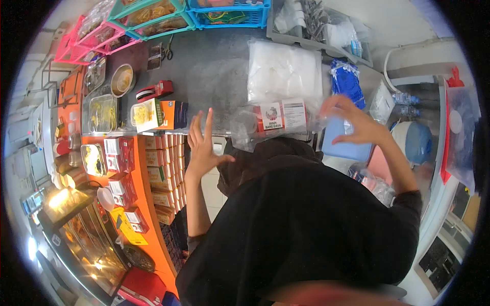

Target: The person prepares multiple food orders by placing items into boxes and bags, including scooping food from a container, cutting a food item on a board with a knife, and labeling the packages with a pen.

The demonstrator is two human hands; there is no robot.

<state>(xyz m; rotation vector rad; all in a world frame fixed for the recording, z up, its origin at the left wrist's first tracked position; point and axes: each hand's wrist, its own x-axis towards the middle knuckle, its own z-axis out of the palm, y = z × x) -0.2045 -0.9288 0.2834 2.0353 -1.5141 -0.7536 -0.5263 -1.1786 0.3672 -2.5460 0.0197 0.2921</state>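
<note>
My left hand [202,150] is raised over the front edge of the grey counter, its fingers spread and nothing in it. To the right, my right hand [352,121] is held with thumb and curved fingers apart; its fingertips are slightly blurred. That hand is near the edge of a clear plastic bag [245,122], and I cannot tell whether it touches it. Inside or under the bag, between my hands, lies a red and white printed box [272,116]. A blue box-like container [347,138] is below my right hand. An orange and black box [174,114] stands left of my left hand.
A stack of clear bags [278,69] and a blue packet [347,81] lie farther back. Scissors [168,48], a red tape dispenser [154,91] and a metal bowl [123,80] are at the left. Coloured baskets [229,16] and a grey bin [326,43] line the back.
</note>
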